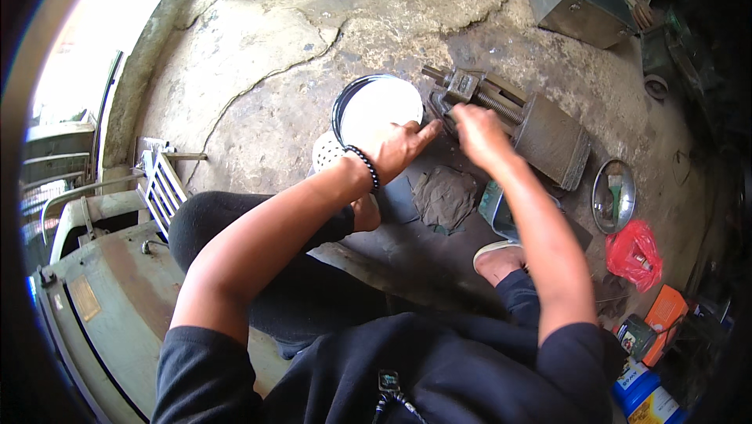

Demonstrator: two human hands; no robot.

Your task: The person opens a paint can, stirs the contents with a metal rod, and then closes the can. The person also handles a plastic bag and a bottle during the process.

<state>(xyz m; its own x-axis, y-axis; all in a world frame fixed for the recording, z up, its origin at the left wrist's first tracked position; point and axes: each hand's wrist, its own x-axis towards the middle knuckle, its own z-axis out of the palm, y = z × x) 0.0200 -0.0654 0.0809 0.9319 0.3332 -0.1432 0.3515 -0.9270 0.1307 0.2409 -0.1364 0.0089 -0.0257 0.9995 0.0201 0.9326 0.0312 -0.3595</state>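
My left hand point(394, 146), with a beaded bracelet at the wrist, reaches over the near edge of a round white basin point(376, 106) with a dark rim. Its fingers are bent, one stretching toward my right hand; what they hold, if anything, is too small to tell. My right hand point(479, 132), slightly blurred, is closed beside the near end of a greasy metal vise point(501, 103) with a threaded screw. A dark part point(443, 114) shows between the two hands, partly hidden by them. A crumpled dark cloth point(445, 198) lies on the floor below the hands.
A bluish container point(495, 208) sits partly under my right forearm. To the right are a metal bowl point(613, 216) with a brush inside, a red plastic bag point(634, 255) and a blue bucket point(646, 396). A metal box point(580, 5) stands far right; a greenish metal panel point(117, 298) is at left.
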